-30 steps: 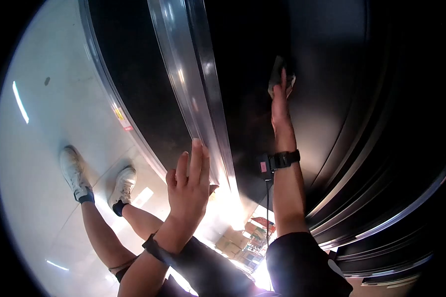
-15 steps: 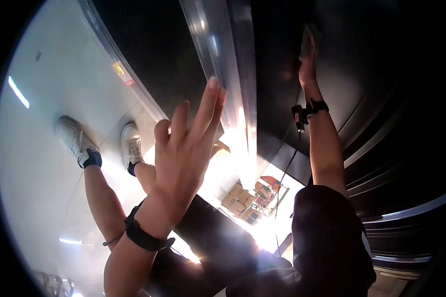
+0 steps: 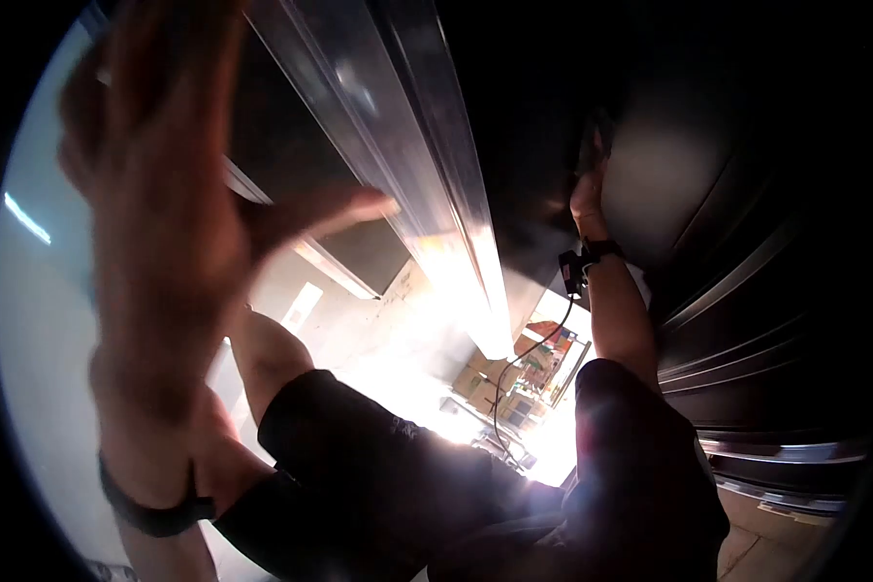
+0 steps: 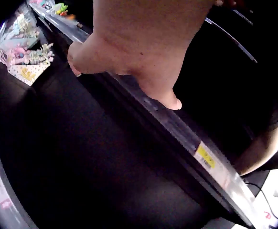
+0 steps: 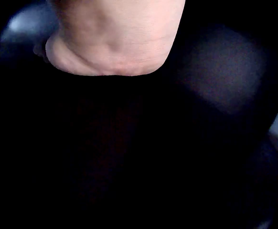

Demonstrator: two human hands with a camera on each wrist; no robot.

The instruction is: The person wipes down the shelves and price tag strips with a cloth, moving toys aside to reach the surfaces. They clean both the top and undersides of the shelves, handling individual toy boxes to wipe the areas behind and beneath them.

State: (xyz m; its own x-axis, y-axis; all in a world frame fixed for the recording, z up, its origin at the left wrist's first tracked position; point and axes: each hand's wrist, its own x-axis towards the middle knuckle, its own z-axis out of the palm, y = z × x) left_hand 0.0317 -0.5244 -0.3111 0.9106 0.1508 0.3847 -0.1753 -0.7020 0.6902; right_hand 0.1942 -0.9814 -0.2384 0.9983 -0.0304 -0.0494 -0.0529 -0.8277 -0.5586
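Observation:
My left hand (image 3: 165,184) is raised close to the head camera, fingers extended and thumb spread out, holding nothing. In the left wrist view its thumb and a fingertip overlap the clear front rail (image 4: 163,114) of a black shelf. Deep over the dark shelf surface (image 3: 664,165), my right hand (image 3: 588,190) reaches out with a dim greyish cloth (image 3: 599,131) in its grip. Shadow hides most of its fingers. The right wrist view shows only the base of the hand (image 5: 115,52) against black.
A lower black shelf (image 4: 91,143) carries small pastel packaged goods (image 4: 26,59) at its far end. A yellow price label (image 4: 206,156) sits on the rail. More shelf edges (image 3: 737,281) stack at the right. Boxes (image 3: 485,378) stand beyond the bright floor; a cable (image 3: 514,364) hangs from the right wrist.
My left hand has come up and left, away from the rail and nearer the head camera, its thumb spreading. The right hand with the cloth has shifted over the shelf surface.

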